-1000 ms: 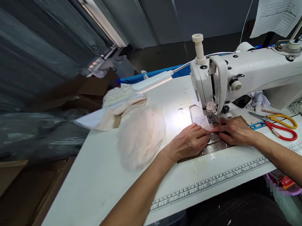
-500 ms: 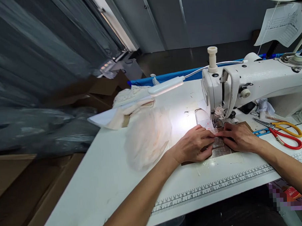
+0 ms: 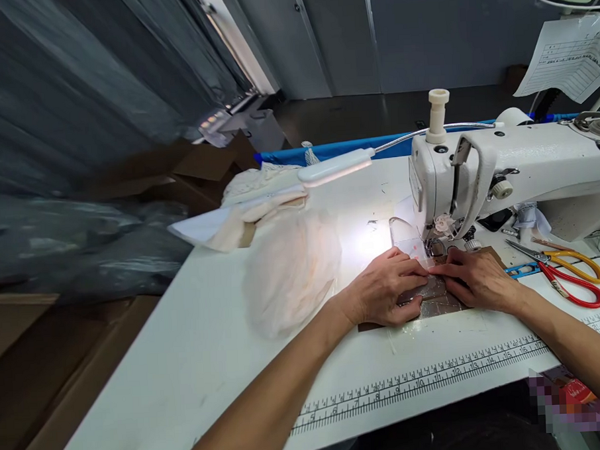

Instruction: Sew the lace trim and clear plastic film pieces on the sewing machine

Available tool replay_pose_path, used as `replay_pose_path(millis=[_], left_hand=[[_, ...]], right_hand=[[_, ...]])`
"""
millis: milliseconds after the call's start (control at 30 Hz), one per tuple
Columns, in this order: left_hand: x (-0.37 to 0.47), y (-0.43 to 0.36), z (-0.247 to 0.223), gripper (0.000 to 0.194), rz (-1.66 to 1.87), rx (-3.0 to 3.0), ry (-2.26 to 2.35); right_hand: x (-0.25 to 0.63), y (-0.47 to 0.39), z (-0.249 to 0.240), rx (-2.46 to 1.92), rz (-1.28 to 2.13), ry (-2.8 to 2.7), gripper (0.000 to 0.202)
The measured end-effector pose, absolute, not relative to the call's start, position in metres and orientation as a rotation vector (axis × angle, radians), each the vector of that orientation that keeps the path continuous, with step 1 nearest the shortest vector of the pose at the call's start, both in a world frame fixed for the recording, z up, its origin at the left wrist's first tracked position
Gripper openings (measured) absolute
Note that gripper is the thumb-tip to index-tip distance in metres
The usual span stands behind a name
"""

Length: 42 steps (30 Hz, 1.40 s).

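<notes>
In the head view my left hand (image 3: 392, 286) rests on the machine bed just in front of the needle, its fingers bent and pressed together. From the other side my right hand (image 3: 479, 280) comes in, thumb and index finger close together. Their fingertips meet below the presser foot (image 3: 434, 247) of a white sewing machine (image 3: 536, 168). Whatever they pinch is too small and covered to make out. A clear plate (image 3: 404, 234) with pinkish marks lies beside the foot. Under the hands shows a shiny metal needle plate (image 3: 440, 305).
A heap of sheer pale-peach fabric (image 3: 292, 278) lies left of my left hand. Scissors (image 3: 568, 270) with red and yellow handles lie right of my right hand. A lamp (image 3: 334, 167) hangs over the table. A printed ruler (image 3: 426, 379) runs along the front edge.
The camera view has shifted slightly, so the machine and scissors appear a little further right. Both hands keep nearly the same place and grip by the needle.
</notes>
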<state>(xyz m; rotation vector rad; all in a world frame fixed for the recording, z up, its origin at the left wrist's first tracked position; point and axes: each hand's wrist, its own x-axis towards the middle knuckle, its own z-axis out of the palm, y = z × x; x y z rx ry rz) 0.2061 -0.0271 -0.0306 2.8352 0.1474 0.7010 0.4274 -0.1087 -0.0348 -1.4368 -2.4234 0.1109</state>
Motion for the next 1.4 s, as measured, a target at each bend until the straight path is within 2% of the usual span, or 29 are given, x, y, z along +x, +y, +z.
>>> replay_pose_path(millis=[233, 333, 467, 533, 700, 933, 1133, 1400], left_hand=[[0.208, -0.028, -0.028, 0.02, 0.794, 2.81, 0.109], [0.204, -0.022, -0.019, 0.015, 1.039, 2.77, 0.176], [0.194, -0.01, -0.003, 0.012, 1.466, 2.615, 0.607], [0.193, -0.007, -0.002, 0.012, 1.543, 2.58, 0.701], [0.204, -0.015, -0.018, 0.009, 1.228, 2.814, 0.344], [0.21, -0.021, -0.035, 0.024, 0.879, 2.978, 0.172], [0.209, -0.021, -0.038, 0.022, 0.831, 2.97, 0.202], [0.209, -0.022, -0.038, 0.021, 0.898, 2.885, 0.195]], right_hand=[[0.429, -0.108, -0.037, -1.437, 0.107, -2.438, 0.035], [0.429, -0.108, -0.037, -1.453, 0.141, -2.436, 0.035], [0.43, -0.109, -0.036, -1.469, 0.212, -2.415, 0.034], [0.429, -0.109, -0.035, -1.467, 0.233, -2.412, 0.034], [0.428, -0.108, -0.034, -1.456, 0.193, -2.406, 0.034], [0.428, -0.109, -0.035, -1.43, 0.12, -2.374, 0.033], [0.428, -0.108, -0.036, -1.431, 0.164, -2.352, 0.032], [0.431, -0.104, -0.021, -1.588, 0.473, -2.104, 0.033]])
